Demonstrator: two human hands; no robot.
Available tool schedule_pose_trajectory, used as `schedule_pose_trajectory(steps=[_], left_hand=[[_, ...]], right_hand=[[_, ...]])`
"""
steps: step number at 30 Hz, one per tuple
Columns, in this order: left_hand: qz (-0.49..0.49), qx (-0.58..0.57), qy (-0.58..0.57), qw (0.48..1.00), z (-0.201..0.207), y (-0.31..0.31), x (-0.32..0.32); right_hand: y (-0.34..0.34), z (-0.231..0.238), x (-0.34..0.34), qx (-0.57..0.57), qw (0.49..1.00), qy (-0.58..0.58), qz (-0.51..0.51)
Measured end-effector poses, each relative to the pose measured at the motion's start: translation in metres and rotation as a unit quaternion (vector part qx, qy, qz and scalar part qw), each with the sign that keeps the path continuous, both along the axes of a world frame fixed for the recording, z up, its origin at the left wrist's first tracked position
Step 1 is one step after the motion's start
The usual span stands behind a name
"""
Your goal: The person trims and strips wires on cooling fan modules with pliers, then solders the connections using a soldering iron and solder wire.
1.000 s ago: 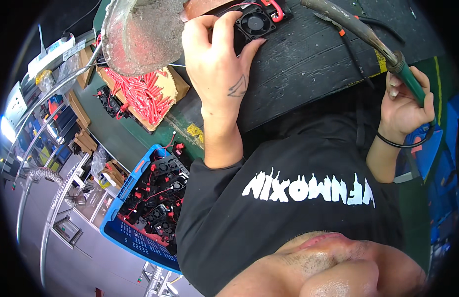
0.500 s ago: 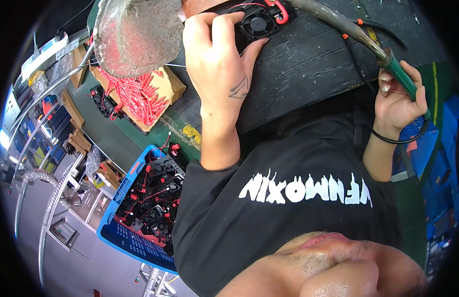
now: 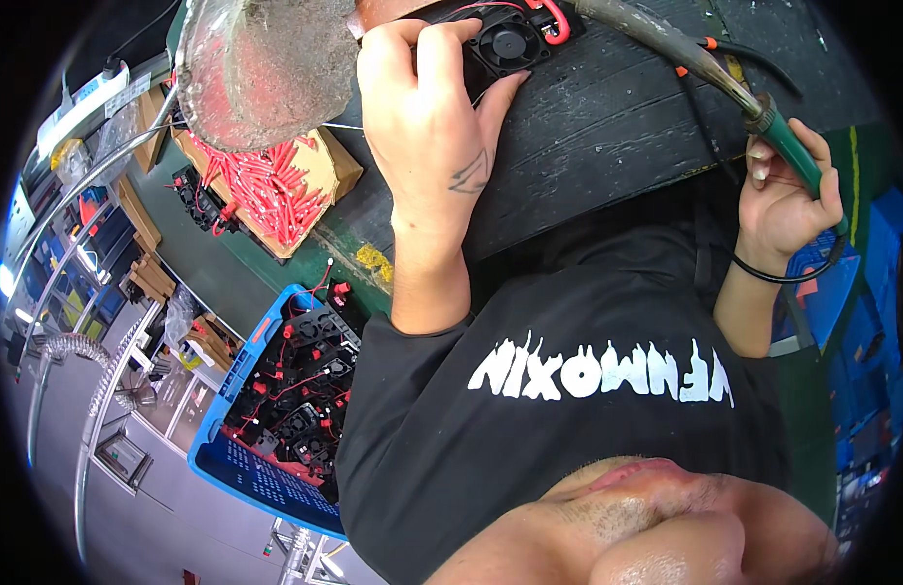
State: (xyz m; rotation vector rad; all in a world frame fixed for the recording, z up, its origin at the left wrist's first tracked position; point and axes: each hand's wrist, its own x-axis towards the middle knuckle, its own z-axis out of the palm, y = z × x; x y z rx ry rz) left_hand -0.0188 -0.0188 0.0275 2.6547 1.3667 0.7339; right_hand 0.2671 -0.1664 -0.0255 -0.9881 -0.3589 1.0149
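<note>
While the left hand [image 3: 422, 112] keeps its place at 12 o'clock, thumb and fingers closed on the near corner of a black fan unit [image 3: 503, 45], the right hand [image 3: 787, 210], out at 2 o'clock, has come slightly inward compared with a second ago. With it has come the green-handled tool [image 3: 790, 154] gripped in its fingers, so that the metal shaft now slants toward 11 o'clock and leaves the upper edge just beside the red wire loop [image 3: 562, 29] on the fan's 2 o'clock side. Since half a second ago neither hand has clearly moved, which I read as a steadying pause: one hand bracing the unit on the black bench [image 3: 607, 136], the other holding the tool near the wire. Whether its tip touches anything cannot be told, as it lies out of view. Elsewhere the arrangement is unchanged: the cardboard tray [image 3: 326, 164] of red tubes [image 3: 271, 195] at 10 o'clock, the blue crate [image 3: 227, 463] of similar fan units at 8 o'clock.
</note>
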Motion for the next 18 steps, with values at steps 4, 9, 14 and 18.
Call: schedule_pose_trajectory(steps=[4,9,14,18], left_hand=[[-0.001,0.004,0.001,1.0,-0.0014,0.0,-0.0008],[-0.003,0.006,0.001,1.0,-0.0017,0.0008,-0.0009],[-0.004,0.003,-0.002,1.0,-0.0009,0.0004,-0.0004],[-0.002,0.004,0.002,1.0,-0.0007,0.0,-0.0005]], right_hand=[[0.0005,-0.0004,-0.0008,-0.005,1.0,0.001,0.004],[-0.0001,-0.0016,-0.0023,-0.006,1.0,-0.003,0.002],[-0.0009,-0.0016,-0.002,-0.009,1.0,-0.003,-0.003],[-0.0006,-0.0021,-0.0019,-0.011,1.0,-0.001,-0.002]])
